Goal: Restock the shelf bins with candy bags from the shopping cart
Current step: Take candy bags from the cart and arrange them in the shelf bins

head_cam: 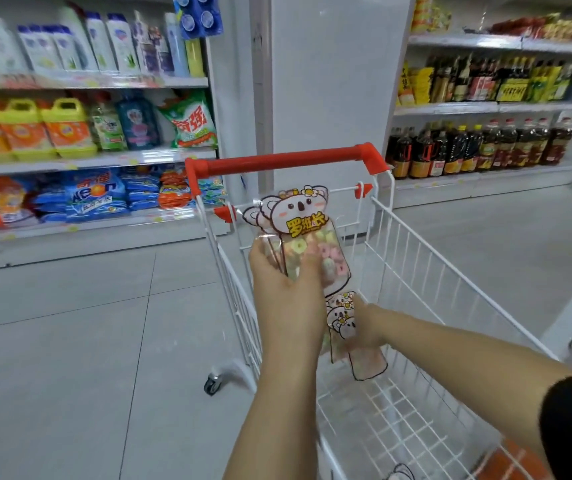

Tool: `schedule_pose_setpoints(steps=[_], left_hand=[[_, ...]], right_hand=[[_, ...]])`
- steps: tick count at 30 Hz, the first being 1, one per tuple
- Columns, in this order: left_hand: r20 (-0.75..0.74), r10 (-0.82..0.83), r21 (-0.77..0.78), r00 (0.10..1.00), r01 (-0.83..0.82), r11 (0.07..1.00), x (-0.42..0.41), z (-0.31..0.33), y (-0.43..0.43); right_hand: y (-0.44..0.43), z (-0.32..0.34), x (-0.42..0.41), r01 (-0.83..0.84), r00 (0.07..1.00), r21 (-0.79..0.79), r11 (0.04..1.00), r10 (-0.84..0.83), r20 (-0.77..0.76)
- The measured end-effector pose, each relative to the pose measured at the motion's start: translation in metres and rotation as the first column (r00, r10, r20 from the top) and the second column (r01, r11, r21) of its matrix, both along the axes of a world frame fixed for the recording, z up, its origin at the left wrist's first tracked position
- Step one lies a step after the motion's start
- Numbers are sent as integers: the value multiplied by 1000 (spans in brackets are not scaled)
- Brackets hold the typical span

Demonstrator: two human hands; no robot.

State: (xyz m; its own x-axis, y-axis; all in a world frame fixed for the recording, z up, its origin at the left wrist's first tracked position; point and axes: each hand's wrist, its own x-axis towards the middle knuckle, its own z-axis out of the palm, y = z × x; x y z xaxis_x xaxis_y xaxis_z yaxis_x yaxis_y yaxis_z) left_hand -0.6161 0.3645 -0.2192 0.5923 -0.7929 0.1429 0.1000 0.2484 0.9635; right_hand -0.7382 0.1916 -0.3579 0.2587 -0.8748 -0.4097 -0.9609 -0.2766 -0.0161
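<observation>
Shopping cart [386,431] gaping open on top, wire sides [426,268] and red handle [284,161] fencing it, floor [70,341] lying open leftward.

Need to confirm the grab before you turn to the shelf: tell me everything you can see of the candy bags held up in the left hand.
The candy bags are a fanned bunch, at least three by their overlapping tops. They look like clear glossy plastic with a black outline and a koala-shaped header with flowers and yellow characters. Pastel ring candies show inside. They stand upright above the cart. The left hand grips their lower half, thumb across the front.
</observation>
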Motion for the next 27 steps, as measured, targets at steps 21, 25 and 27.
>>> schedule_pose_setpoints(steps=[21,25,27], left_hand=[[185,-182,123,966,161,979,-28,5,29],[238,-373,198,897,331,922,-74,3,52],[256,-475,229,842,425,876,-104,5,65]], right_hand=[[142,168,-117,33,-86,527,850,-522,848],[207,186,-159,123,-267,494,861,-451,852],[234,189,-180,153,-342,485,861,-414,844]])
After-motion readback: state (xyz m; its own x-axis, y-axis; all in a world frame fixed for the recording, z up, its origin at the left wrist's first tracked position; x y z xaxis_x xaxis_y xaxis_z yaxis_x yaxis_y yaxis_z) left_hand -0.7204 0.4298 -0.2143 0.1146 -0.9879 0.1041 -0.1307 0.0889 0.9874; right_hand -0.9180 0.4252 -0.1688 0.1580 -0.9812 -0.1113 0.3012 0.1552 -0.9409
